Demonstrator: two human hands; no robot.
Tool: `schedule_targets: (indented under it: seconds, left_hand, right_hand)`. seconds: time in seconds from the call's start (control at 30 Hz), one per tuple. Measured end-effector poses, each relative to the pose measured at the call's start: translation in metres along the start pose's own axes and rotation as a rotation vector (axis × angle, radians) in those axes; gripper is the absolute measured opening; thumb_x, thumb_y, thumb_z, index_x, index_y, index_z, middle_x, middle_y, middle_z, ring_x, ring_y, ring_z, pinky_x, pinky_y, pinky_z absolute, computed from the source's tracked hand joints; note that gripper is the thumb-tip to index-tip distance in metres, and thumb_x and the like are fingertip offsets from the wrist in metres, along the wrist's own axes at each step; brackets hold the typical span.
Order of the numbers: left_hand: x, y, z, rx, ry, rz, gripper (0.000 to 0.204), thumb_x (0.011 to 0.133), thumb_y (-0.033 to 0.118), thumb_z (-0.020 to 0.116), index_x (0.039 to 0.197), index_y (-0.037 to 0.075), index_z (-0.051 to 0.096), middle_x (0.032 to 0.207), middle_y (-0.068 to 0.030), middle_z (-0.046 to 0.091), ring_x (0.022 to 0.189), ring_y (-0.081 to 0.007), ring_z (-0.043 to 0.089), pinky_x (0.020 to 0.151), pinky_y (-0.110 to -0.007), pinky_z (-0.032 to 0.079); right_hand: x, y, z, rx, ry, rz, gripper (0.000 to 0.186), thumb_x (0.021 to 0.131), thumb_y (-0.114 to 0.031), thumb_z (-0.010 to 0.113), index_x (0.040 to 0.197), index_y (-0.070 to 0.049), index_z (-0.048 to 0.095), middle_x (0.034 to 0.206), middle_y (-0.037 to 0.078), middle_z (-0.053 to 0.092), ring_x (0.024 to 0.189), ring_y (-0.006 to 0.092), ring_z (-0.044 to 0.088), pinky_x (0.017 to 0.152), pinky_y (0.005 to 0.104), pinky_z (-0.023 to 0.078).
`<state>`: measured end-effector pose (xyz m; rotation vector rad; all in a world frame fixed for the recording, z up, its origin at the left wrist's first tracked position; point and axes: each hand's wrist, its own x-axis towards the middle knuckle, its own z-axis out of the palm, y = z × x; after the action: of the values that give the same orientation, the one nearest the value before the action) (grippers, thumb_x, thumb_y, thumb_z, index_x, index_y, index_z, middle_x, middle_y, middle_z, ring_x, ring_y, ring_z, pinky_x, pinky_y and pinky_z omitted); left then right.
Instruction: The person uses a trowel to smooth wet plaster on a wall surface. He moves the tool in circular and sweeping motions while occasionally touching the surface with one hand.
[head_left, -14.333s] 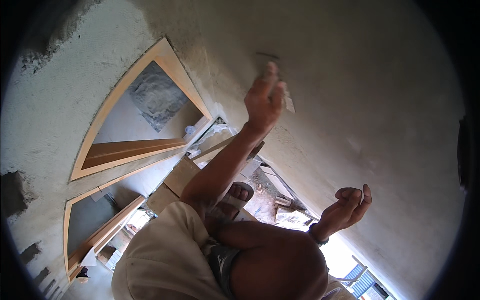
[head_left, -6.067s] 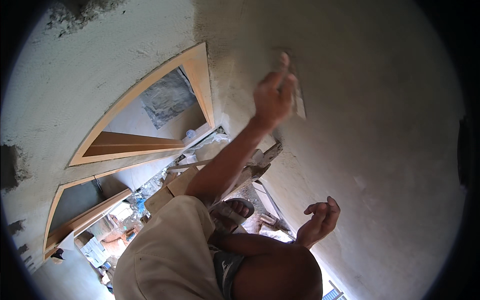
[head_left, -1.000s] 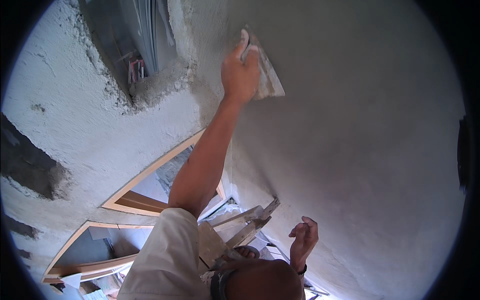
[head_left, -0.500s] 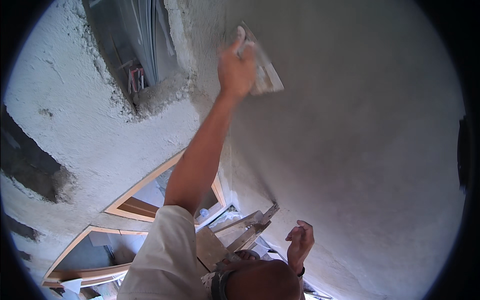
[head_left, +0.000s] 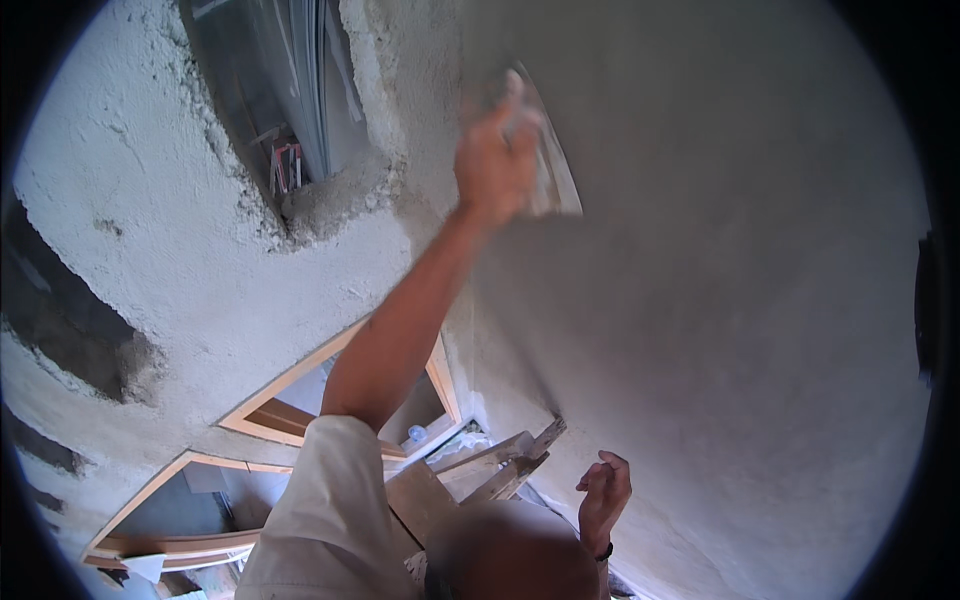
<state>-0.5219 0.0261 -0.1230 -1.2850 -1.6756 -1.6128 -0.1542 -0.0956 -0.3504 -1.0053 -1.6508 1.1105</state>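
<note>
My left hand (head_left: 497,165), at the end of a raised arm in a pale short sleeve (head_left: 335,500), is closed on a plastering trowel (head_left: 560,185). The wide, thin blade lies against or very close to the smooth grey wall (head_left: 720,250), near the corner with the rough white wall. Motion blurs the fingers and the handle. Lower right, my right hand (head_left: 605,490) is raised in front of the same wall, wearing a dark wristband. Its fingers are loosely curled and apart, and nothing shows in them.
Left of the arm, the rough white wall (head_left: 270,300) has a jagged opening (head_left: 270,100) and wood-framed openings (head_left: 235,425). Wooden boards (head_left: 490,470) stand below, near the grey wall. A blurred rounded shape (head_left: 510,555) covers part of the bottom edge.
The trowel in my left hand has moved a little down along the grey wall. My right hand has barely moved. The whole view has shifted slightly.
</note>
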Motion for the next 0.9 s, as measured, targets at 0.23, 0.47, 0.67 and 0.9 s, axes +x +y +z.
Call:
schedule_targets:
  seconds: [0.23, 0.47, 0.67, 0.9]
  left_hand:
    - [0.055, 0.02, -0.028, -0.05, -0.096, -0.109, 0.049, 0.095, 0.032, 0.055, 0.141, 0.014, 0.051, 0.091, -0.0199, 0.07, 0.083, -0.0263, 0.07, 0.078, -0.035, 0.054]
    - [0.053, 0.005, -0.021, -0.102, -0.061, -0.174, 0.049, 0.097, 0.031, 0.055, 0.142, 0.01, 0.05, 0.078, -0.0088, 0.062, 0.068, -0.0155, 0.055, 0.065, -0.031, 0.049]
    - [-0.025, 0.071, 0.01, 0.085, -0.028, 0.344, 0.049, 0.094, 0.032, 0.062, 0.138, 0.014, 0.056, 0.075, -0.0103, 0.07, 0.065, -0.0177, 0.067, 0.066, -0.037, 0.054]
    - [0.072, 0.03, -0.029, 0.016, -0.072, -0.132, 0.05, 0.094, 0.038, 0.058, 0.138, 0.013, 0.056, 0.102, -0.0228, 0.07, 0.094, -0.0318, 0.07, 0.084, -0.044, 0.053]
  right_hand:
    - [-0.001, -0.003, 0.012, 0.044, -0.014, 0.077, 0.019, 0.097, -0.01, 0.05, 0.109, 0.004, 0.055, 0.067, 0.005, 0.055, 0.055, 0.0098, 0.053, 0.051, 0.0244, 0.046]
    - [-0.002, -0.007, 0.018, 0.095, -0.007, 0.054, 0.021, 0.098, -0.014, 0.051, 0.108, 0.003, 0.055, 0.067, 0.005, 0.056, 0.054, 0.0111, 0.054, 0.051, 0.0252, 0.046]
    - [-0.01, 0.0, 0.007, 0.098, -0.043, 0.043, 0.019, 0.094, -0.007, 0.05, 0.109, 0.003, 0.056, 0.067, 0.005, 0.059, 0.058, 0.0116, 0.059, 0.054, 0.0263, 0.048]
    - [-0.008, 0.002, 0.004, 0.085, -0.009, 0.082, 0.019, 0.098, -0.01, 0.051, 0.11, 0.003, 0.055, 0.072, 0.006, 0.057, 0.058, 0.0114, 0.055, 0.052, 0.0256, 0.047]
